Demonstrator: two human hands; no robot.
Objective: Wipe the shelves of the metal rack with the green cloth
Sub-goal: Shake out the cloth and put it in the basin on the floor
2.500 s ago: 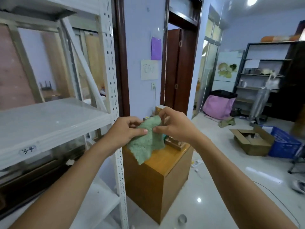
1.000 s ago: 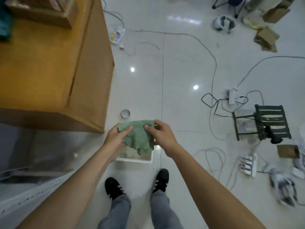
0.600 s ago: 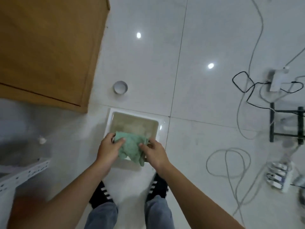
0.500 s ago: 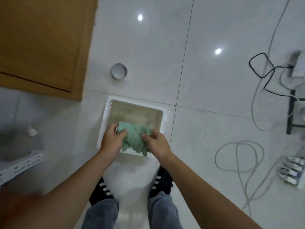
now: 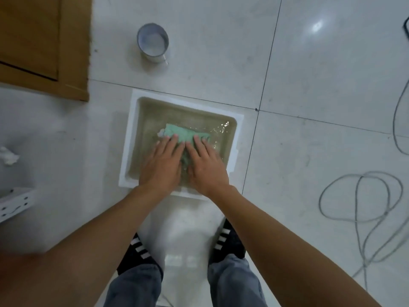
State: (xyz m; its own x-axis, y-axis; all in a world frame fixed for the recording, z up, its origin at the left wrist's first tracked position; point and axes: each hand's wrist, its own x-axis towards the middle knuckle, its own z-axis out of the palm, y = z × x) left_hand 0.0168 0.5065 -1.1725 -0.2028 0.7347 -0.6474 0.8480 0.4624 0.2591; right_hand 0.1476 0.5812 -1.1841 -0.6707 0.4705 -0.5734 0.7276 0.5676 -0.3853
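Observation:
The green cloth (image 5: 181, 132) lies in murky water inside a white foam tray (image 5: 127, 140) on the floor. My left hand (image 5: 162, 165) and my right hand (image 5: 204, 166) lie side by side on the cloth, fingers straight, pressing it down into the water. Most of the cloth is hidden under the hands; only its far edge shows. A perforated white corner of the metal rack (image 5: 13, 201) juts in at the left edge.
A roll of grey tape (image 5: 152, 44) stands on the tiles beyond the tray. A wooden cabinet (image 5: 44, 45) fills the top left. Grey cables (image 5: 363, 196) loop on the floor to the right. My black shoes (image 5: 228, 242) stand just behind the tray.
I bent down from the rack to the floor tray. The cloth, held up by both hands, went down into the water, and both hands flattened out on top of it.

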